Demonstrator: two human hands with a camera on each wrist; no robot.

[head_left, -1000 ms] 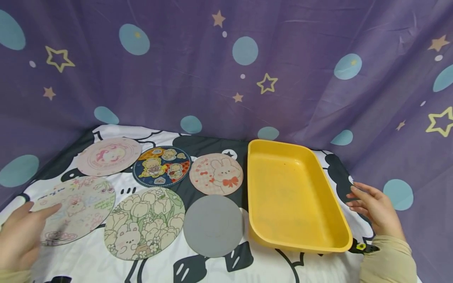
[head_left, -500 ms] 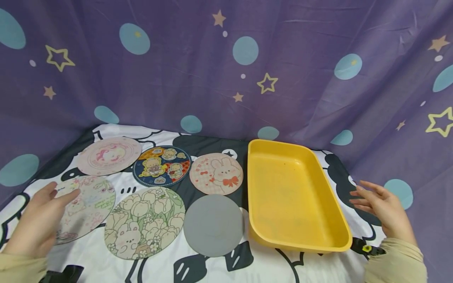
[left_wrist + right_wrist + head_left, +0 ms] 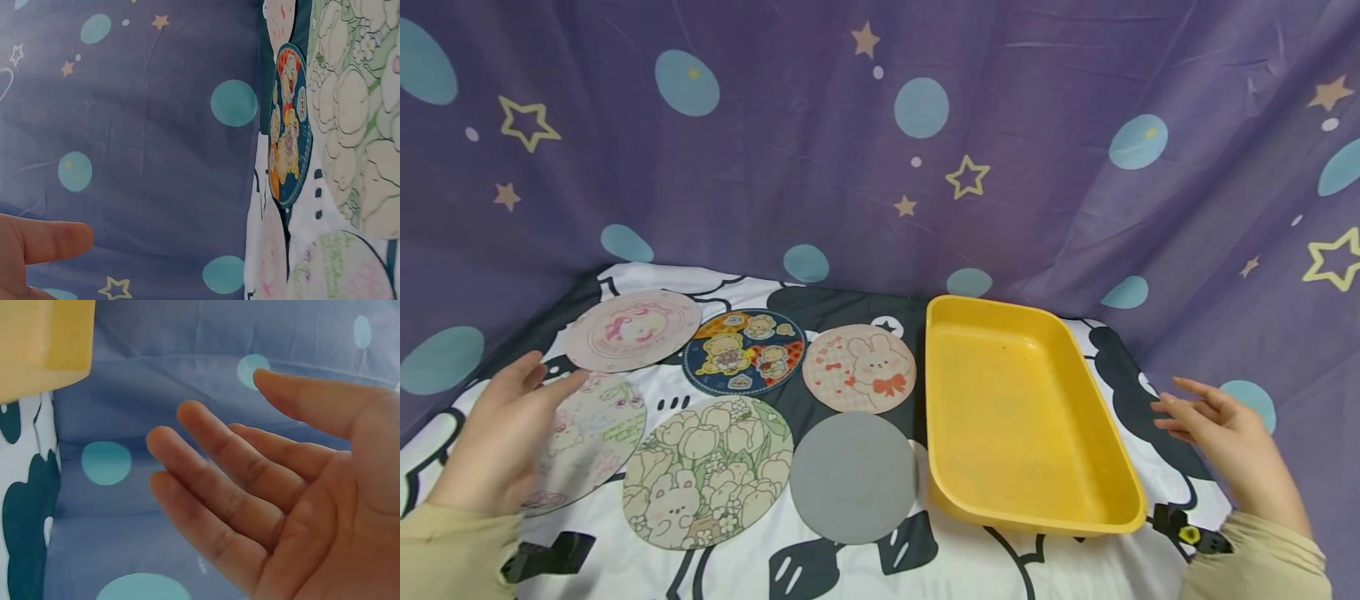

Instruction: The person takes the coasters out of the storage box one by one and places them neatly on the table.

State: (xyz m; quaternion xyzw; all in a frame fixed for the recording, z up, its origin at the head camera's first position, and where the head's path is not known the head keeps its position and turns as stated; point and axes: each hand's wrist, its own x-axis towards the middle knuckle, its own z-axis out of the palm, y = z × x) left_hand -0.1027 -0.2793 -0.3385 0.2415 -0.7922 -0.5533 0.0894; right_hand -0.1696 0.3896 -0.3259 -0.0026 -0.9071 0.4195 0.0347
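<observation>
My left hand hovers over the left edge of a pale round mat with pastel doodles, fingers relaxed and holding nothing. Part of that mat is hidden behind the hand. My right hand, also bare, hangs to the right of a yellow plastic tray, apart from its rim. In the right wrist view its fingers are loosely extended, palm showing. More round mats lie flat in two rows: pink, navy with bears, pink bunny, green tulip and plain grey.
A cartoon-patterned black and white cloth covers the table. Behind it hangs a purple curtain with stars and blue dots. Black straps sit at both wrists, by the beige sleeves.
My left hand has moved right and upward from the left edge of the view, covering more of the doodle mat. The right hand has drifted slightly right, away from the tray. Mats and tray stay put.
</observation>
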